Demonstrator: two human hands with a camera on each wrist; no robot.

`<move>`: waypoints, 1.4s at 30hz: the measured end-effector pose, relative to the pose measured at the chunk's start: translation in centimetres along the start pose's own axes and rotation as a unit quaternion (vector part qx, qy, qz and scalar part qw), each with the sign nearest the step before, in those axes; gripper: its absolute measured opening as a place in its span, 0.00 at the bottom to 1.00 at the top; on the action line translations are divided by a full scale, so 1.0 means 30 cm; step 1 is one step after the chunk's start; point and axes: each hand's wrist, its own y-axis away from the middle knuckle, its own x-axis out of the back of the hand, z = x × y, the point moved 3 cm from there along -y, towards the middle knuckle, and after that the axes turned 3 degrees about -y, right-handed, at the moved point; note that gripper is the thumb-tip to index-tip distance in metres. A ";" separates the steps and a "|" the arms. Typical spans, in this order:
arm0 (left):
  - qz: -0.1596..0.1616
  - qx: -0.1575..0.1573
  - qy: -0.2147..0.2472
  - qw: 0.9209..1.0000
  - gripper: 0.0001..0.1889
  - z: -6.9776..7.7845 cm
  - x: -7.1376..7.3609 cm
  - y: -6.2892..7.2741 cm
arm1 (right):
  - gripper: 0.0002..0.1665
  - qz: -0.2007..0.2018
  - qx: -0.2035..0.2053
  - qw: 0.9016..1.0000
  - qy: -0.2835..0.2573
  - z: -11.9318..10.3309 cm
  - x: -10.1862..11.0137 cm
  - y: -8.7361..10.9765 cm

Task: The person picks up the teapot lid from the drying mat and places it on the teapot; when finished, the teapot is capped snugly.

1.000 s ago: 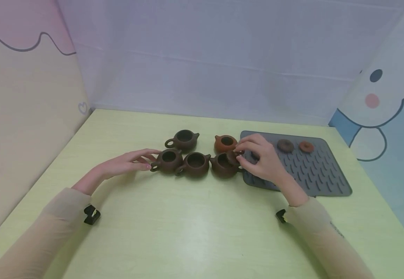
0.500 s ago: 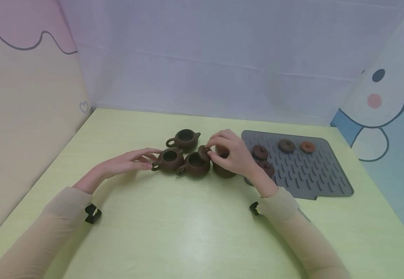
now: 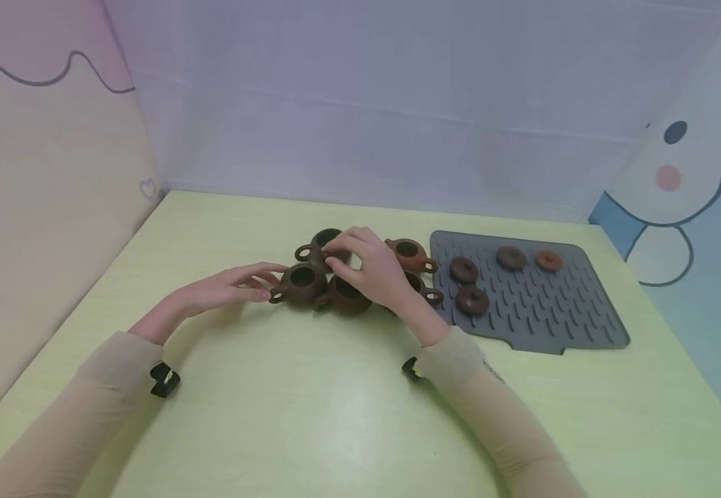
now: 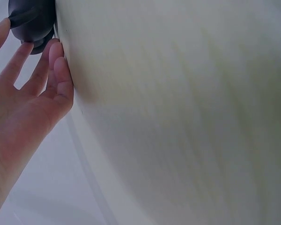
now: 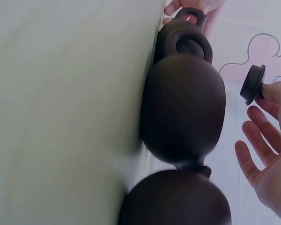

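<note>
Sleeves: the left sleeve (image 3: 80,415) and right sleeve (image 3: 497,408) reach in over the pale yellow-green bench (image 3: 304,401).
Clips: a left black clip (image 3: 164,380) and a right black clip (image 3: 410,369) sit at the cuffs.
Mat: a grey ridged mat (image 3: 547,315) lies on the right of the bench.
Near lid: a dark brown lid (image 3: 472,301), knob up, is at the mat's left side.
Centre teapot: lidless and upright, the centre teapot (image 3: 349,303) stands partly behind the right hand (image 3: 369,268).
Right teapot: the right teapot (image 3: 416,283) is mostly covered by that hand and wrist.
Left hand: the left hand (image 3: 230,287) has its fingers loosely extended, touching the handle side of the upright, lidless left teapot (image 3: 301,294).
Right hand: thumb and finger pinch the knob of the held lid (image 5: 253,85), the other fingers spread and bent.
Held lid: raised off the bench, near the lidless far teapot (image 3: 318,252); contact cannot be told.
Second lid: another brown lid (image 3: 463,270) rests just beyond the near one.
Orange teapot: the orange-brown teapot (image 3: 409,257), lidless, stands left of the mat.
Far lids: a grey-brown lid (image 3: 511,259) and, right of it, an orange lid (image 3: 549,261).
Backdrop: a pale lilac cloth (image 3: 360,104).
</note>
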 end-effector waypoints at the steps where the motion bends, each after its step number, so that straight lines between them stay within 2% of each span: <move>1: 0.001 0.000 -0.001 1.000 0.28 0.000 0.001 0.001 | 0.10 -0.004 -0.004 1.000 0.000 -0.004 -0.009 -0.007; 10: -0.006 -0.001 0.004 1.000 0.28 -0.007 0.006 0.005 | 0.11 -0.050 -0.055 0.997 0.019 -0.026 -0.072 -0.053; 21: -0.014 -0.005 0.006 1.000 0.28 -0.007 0.004 0.001 | 0.13 -0.125 -0.080 0.986 0.075 -0.032 -0.116 -0.067; 29: -0.014 0.000 0.006 1.000 0.28 -0.007 0.003 -0.001 | 0.12 -0.159 -0.092 0.978 0.095 -0.034 -0.135 -0.066; 33: -0.014 -0.001 0.006 1.000 0.28 -0.009 0.002 -0.001 | 0.12 -0.170 -0.094 0.975 0.106 -0.042 -0.140 -0.071; 42: -0.014 -0.003 0.010 1.000 0.28 -0.006 -0.004 0.000 | 0.12 -0.167 -0.107 0.976 0.094 -0.037 -0.145 -0.066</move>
